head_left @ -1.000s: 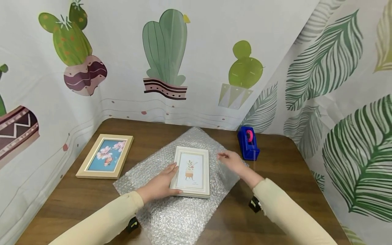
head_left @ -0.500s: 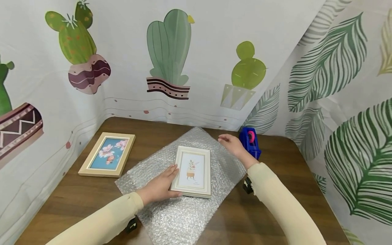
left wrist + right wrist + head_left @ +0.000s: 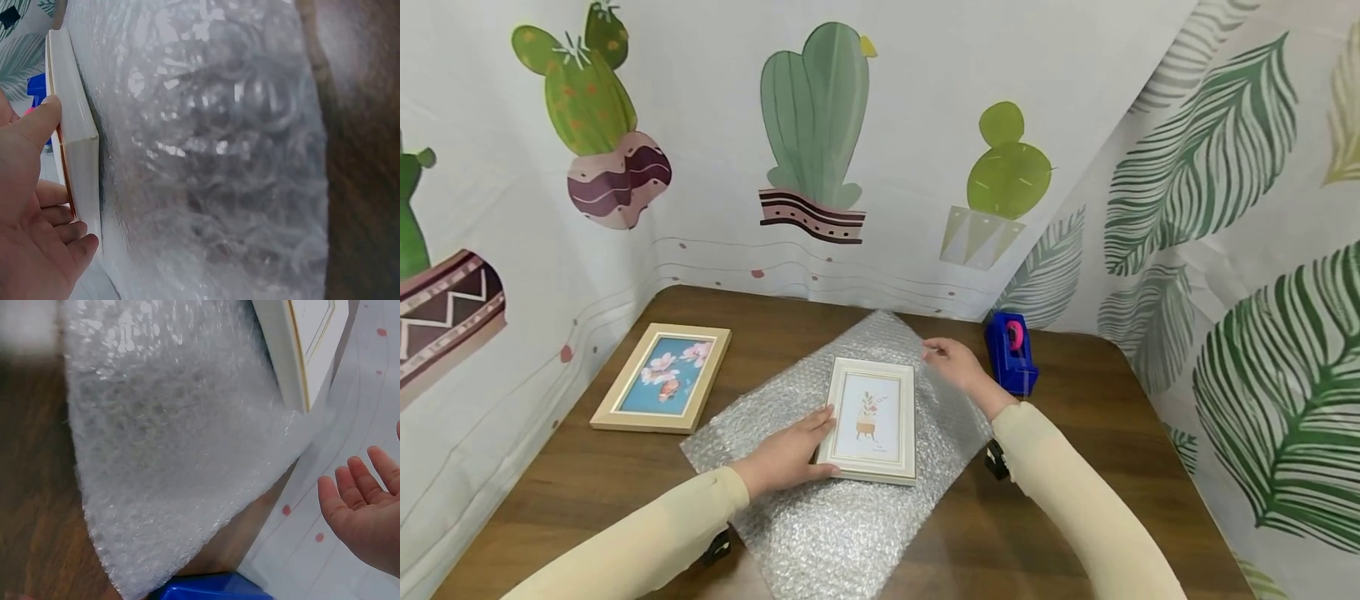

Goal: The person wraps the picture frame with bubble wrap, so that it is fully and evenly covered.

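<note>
A cream picture frame point(image 3: 904, 421) with a potted-plant print lies face up on a sheet of bubble wrap point(image 3: 820, 525), set cornerwise on the table. My left hand point(image 3: 786, 454) holds the frame at its near left corner. In the left wrist view, the thumb point(image 3: 47, 119) lies along one edge and the fingers point(image 3: 69, 231) bend against another side. My right hand point(image 3: 955, 367) hovers over the wrap's far right edge, beside the frame and apart from it. Its fingers point(image 3: 337, 494) are loosely bent, with nothing in them in the right wrist view.
A second, light wooden picture frame point(image 3: 602, 417) with a pink blossom print lies at the left. A blue tape dispenser point(image 3: 1015, 375) with a pink core stands at the back right. Behind the brown wooden table point(image 3: 1000, 550) hangs a printed cloth point(image 3: 910, 150).
My right hand has reached farther back from beside the cream frame, then drifted left toward the wrap's far edge. The left hand stays at the frame's corner.
</note>
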`<state>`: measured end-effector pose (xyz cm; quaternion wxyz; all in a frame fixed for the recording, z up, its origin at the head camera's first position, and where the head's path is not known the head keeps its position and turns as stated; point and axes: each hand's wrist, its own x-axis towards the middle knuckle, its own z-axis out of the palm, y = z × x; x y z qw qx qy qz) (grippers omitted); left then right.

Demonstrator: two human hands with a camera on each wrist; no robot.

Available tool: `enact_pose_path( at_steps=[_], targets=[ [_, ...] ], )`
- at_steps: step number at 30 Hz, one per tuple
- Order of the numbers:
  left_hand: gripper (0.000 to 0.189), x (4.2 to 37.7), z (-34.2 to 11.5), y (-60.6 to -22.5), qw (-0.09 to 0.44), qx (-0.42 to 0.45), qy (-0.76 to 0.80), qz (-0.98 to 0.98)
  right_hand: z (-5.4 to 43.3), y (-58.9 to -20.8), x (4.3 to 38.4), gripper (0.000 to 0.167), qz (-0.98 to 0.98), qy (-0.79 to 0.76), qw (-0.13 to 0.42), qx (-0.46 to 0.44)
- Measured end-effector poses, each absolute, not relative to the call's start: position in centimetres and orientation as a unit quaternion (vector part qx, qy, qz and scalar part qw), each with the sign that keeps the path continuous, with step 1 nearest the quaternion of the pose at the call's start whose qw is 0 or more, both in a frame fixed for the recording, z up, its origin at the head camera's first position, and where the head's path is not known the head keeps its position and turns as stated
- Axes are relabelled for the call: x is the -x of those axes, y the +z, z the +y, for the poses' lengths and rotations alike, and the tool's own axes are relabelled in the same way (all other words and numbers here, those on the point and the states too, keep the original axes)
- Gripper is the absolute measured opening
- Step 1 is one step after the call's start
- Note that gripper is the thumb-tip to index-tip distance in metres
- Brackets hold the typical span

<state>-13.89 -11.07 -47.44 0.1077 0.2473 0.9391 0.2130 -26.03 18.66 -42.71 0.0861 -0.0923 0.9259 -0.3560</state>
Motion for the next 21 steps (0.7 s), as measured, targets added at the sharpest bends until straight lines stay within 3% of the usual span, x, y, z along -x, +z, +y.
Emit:
enact_pose_path(
  at_steps=[15, 21],
  targets=[
    [0.079, 14.1, -11.1, -47.6, 0.085, -0.259, 0.202, 0.940, 17.9, -44.1, 29.0, 0.047, 0.926, -0.361, 0.094, 0.060],
    [0.079, 14.1, -11.1, -47.7, 0.074, -0.258, 0.204, 0.941, 16.7, -44.3, 28.1, 0.046, 0.922, -0.370, 0.081, 0.084]
  ],
)
